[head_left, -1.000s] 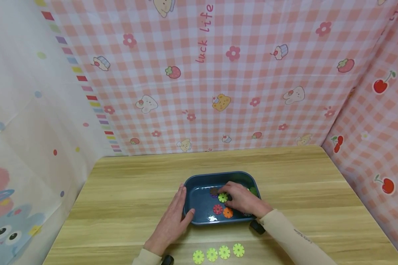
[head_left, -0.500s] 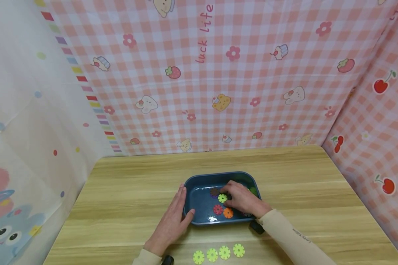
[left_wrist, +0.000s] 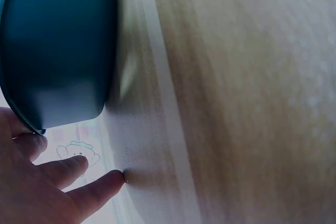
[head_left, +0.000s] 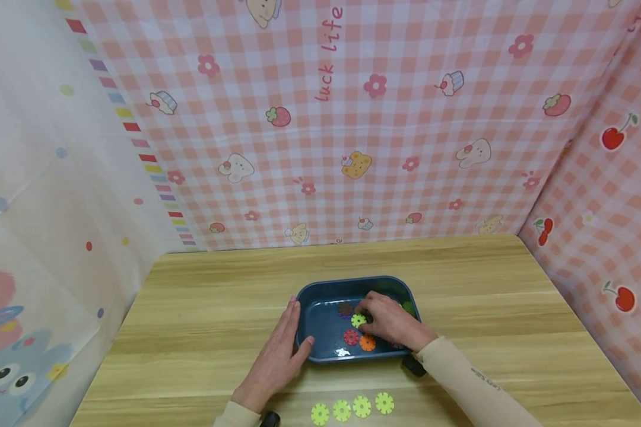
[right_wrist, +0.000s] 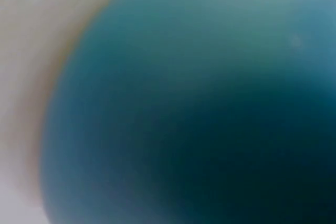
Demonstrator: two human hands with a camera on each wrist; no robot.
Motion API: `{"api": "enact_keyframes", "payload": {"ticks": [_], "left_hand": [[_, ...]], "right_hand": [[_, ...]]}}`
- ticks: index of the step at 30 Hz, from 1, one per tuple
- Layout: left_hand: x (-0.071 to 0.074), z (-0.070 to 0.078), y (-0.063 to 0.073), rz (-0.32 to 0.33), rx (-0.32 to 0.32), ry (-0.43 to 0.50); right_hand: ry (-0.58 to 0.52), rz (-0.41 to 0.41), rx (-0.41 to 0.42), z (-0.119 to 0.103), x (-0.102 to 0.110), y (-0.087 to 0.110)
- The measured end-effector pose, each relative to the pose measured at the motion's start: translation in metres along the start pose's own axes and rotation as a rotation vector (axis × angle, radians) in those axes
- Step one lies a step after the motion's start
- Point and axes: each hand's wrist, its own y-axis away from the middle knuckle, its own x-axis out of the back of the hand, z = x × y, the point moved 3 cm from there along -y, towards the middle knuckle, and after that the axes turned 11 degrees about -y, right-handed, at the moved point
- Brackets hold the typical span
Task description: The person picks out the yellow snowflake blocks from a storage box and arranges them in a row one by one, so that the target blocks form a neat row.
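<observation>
A dark blue tray (head_left: 326, 326) stands on the table with several notched plastic discs in it. My right hand (head_left: 389, 320) reaches inside, thumb and index finger pinching a yellow-green notched disc (head_left: 358, 321). Just below lie a red disc (head_left: 351, 337) and an orange disc (head_left: 368, 343); a brown disc (head_left: 345, 309) overlaps a purple one. The palm hides part of the tray's right side. My left hand (head_left: 279, 350) rests with straight fingers against the tray's left side, seen too in the left wrist view (left_wrist: 47, 182). The right wrist view holds only the blurred tray wall (right_wrist: 131, 103).
A row of several yellow-green discs (head_left: 341, 410) lies on the wooden table (head_left: 219, 308) near its front edge. A green disc (head_left: 408, 307) sits at the tray's right end. Patterned cloth (head_left: 320, 136) hangs behind the table and along both sides.
The right thumb and index finger have shifted slightly about the yellow-green disc, which has moved a little toward the front. The left hand and the row of discs stay put.
</observation>
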Motion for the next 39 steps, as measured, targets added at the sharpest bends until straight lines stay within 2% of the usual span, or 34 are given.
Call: {"api": "enact_keyframes", "payload": {"ticks": [4,11,19,39], "left_hand": [[-0.001,0.0,0.0,0.0,0.0,0.002],[-0.001,0.0,0.0,-0.002,-0.005,0.0],[0.0,0.0,0.0,-0.006,-0.004,0.004],[-0.001,-0.001,0.0,-0.001,-0.005,0.001]], "right_hand": [[0.032,0.01,0.01,-0.001,0.0,0.0],[-0.043,0.02,-0.004,-0.003,0.001,0.0],[-0.062,0.069,0.074,-0.008,0.006,0.006],[-0.108,0.153,0.187,-0.024,0.028,0.035]]}}
